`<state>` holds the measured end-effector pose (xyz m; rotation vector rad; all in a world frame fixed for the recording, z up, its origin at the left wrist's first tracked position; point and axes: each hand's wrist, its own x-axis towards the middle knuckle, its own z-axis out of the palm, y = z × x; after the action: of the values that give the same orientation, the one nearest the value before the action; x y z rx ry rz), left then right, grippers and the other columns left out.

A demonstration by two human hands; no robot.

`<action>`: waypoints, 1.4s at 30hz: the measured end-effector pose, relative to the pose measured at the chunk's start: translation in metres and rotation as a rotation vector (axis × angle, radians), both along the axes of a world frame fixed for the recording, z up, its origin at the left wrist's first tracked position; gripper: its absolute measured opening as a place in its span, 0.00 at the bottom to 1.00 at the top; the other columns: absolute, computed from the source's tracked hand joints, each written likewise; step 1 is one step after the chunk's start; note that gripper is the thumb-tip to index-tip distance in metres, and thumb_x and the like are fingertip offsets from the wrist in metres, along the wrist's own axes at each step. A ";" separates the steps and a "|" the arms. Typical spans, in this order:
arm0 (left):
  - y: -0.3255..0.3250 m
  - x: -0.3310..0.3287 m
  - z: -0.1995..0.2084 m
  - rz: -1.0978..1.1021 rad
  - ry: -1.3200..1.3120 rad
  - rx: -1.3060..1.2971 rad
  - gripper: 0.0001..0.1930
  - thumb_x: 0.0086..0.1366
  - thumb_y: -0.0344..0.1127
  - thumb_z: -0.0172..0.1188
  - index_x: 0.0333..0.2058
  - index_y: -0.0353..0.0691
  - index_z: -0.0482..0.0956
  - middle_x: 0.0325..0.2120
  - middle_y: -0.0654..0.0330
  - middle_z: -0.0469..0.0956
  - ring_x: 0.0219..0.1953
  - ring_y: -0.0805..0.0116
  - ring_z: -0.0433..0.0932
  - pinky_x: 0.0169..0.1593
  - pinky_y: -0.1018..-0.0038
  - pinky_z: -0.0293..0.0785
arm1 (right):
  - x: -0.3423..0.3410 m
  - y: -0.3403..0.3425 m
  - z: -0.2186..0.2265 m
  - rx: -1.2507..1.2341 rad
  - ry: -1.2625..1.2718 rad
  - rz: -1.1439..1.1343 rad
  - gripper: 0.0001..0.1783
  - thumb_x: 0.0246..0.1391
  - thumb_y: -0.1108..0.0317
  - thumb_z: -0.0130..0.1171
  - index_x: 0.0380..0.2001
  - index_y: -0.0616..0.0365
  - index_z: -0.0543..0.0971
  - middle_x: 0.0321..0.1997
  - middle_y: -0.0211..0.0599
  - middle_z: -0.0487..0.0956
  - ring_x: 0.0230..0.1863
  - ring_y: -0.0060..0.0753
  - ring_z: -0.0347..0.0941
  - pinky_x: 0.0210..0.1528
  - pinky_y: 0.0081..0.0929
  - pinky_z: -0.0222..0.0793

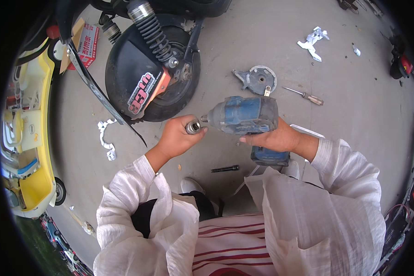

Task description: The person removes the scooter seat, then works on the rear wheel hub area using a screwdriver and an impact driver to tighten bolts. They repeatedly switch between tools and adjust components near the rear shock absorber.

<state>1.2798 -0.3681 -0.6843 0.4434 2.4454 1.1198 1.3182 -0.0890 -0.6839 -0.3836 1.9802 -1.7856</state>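
Observation:
My left hand [174, 138] is closed around a metal socket [193, 127], its open end facing up. In my right hand [283, 137] is a blue and grey cordless impact wrench [244, 114], gripped by the handle with the battery below. The wrench's bare square drive points left, close to the socket but apart from it. Ahead and to the left stands a scooter's rear wheel [188, 87] with a black cover and a coil-spring shock absorber [154, 37]. A round brake backing plate [257, 80] lies on the ground beyond the wrench.
A screwdriver [308, 95] lies right of the brake plate. Near my shoes is a dark rod-like piece [225, 169]. Crumpled white paper [313, 43] lies far right, more [106, 140] at left. A red printed cardboard box [85, 46] and a yellow wheeled cart [39, 179] stand left.

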 end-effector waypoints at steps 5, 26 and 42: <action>0.031 -0.013 0.019 -0.065 0.330 -0.060 0.11 0.46 0.35 0.68 0.23 0.38 0.75 0.18 0.55 0.73 0.21 0.55 0.73 0.26 0.68 0.69 | 0.003 0.011 0.001 -0.041 0.092 -0.004 0.19 0.49 0.67 0.66 0.44 0.60 0.75 0.39 0.37 0.78 0.41 0.29 0.72 0.47 0.28 0.70; 0.066 -0.029 0.022 0.006 0.634 -0.280 0.11 0.45 0.33 0.69 0.20 0.39 0.74 0.17 0.56 0.72 0.20 0.55 0.73 0.24 0.67 0.67 | -0.017 0.029 -0.011 -0.340 -0.548 0.074 0.11 0.51 0.64 0.61 0.35 0.57 0.76 0.20 0.28 0.70 0.18 0.18 0.61 0.20 0.21 0.60; 0.074 -0.021 0.036 0.000 0.799 -0.196 0.09 0.40 0.27 0.65 0.23 0.39 0.75 0.19 0.57 0.73 0.23 0.54 0.74 0.26 0.67 0.70 | -0.003 0.031 0.003 -0.190 -0.231 0.032 0.11 0.52 0.63 0.60 0.36 0.56 0.76 0.17 0.26 0.69 0.17 0.19 0.61 0.21 0.23 0.63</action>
<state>1.2593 -0.2943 -0.6487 0.9723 3.1824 0.7687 1.3151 -0.0576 -0.6811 -0.2528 1.6461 -1.9103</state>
